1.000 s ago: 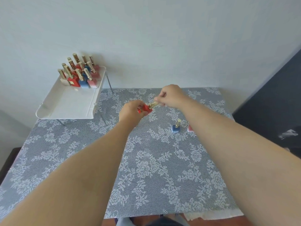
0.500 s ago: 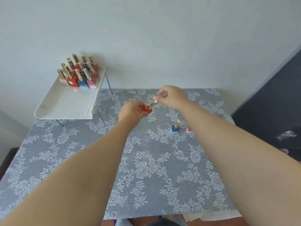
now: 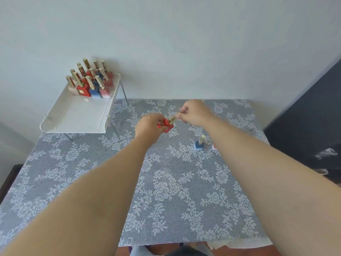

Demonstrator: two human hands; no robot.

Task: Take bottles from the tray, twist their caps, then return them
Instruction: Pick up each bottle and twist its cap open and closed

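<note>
A small red bottle (image 3: 168, 124) with a gold cap (image 3: 172, 119) is held tilted above the middle of the table. My left hand (image 3: 148, 126) grips its red body. My right hand (image 3: 193, 112) pinches the gold cap from the right. A white raised tray (image 3: 60, 119) stands at the back left with several gold-capped bottles (image 3: 90, 82) clustered at its far end. A blue bottle (image 3: 199, 144) stands upright on the table by my right forearm, and a pink one (image 3: 214, 146) is mostly hidden behind that arm.
The table wears a grey lace cloth (image 3: 166, 191). The tray rests on thin metal legs (image 3: 118, 133). A white wall is close behind; a dark surface (image 3: 313, 126) lies to the right of the table.
Both hands stay on the red bottle. My right hand's fingers have shifted a little on the gold cap; the bottle sits at nearly the same spot.
</note>
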